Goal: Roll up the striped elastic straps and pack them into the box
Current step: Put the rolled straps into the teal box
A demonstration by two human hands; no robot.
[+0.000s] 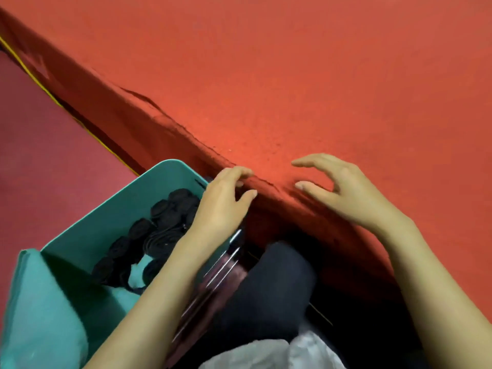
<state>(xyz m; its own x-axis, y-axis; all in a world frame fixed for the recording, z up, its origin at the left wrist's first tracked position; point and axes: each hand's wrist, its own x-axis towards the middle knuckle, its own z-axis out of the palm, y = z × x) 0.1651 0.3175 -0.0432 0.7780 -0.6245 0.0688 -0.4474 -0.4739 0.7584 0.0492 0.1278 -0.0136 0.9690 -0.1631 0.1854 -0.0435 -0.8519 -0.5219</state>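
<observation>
A teal box (149,179) stands on the floor at the lower left, beside the red table's edge. Several rolled black straps (159,225) lie inside it. My left hand (223,206) hovers over the box's right rim at the table edge, fingers loosely curled, holding nothing. My right hand (338,187) hangs just above the red table (319,89), fingers spread and bent, empty. No loose strap shows on the table.
A teal lid or flap (45,310) leans at the box's near left side. Metal rods of a chair or frame (221,267) run under my left forearm. My dark trouser leg (271,283) and white cloth (279,352) sit below the table edge.
</observation>
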